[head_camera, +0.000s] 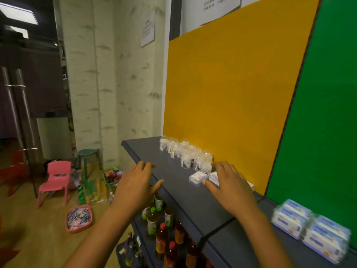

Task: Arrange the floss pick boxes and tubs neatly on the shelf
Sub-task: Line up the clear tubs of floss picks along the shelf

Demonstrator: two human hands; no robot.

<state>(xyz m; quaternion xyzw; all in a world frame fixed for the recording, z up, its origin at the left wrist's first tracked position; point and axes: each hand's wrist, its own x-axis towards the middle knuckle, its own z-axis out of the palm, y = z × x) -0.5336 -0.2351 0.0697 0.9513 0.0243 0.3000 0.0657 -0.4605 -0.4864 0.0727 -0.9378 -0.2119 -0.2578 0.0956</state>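
Several clear floss pick tubs [184, 154] stand in a loose row along the back of the dark grey shelf [173, 176], against the yellow board. Small flat white floss pick boxes [198, 177] lie on the shelf just in front of the row's near end. My right hand [229, 184] hovers over these boxes with its fingers spread, hiding part of them; whether it touches them I cannot tell. My left hand [136, 185] is at the shelf's front edge, fingers straight and spread, holding nothing.
Blue-and-white wipe packs [311, 227] are stacked on the shelf at the right. Drink bottles [164, 227] fill the shelf below. On the floor at left are a pink chair [56, 178], a green stool [89, 156] and baskets of goods [79, 218].
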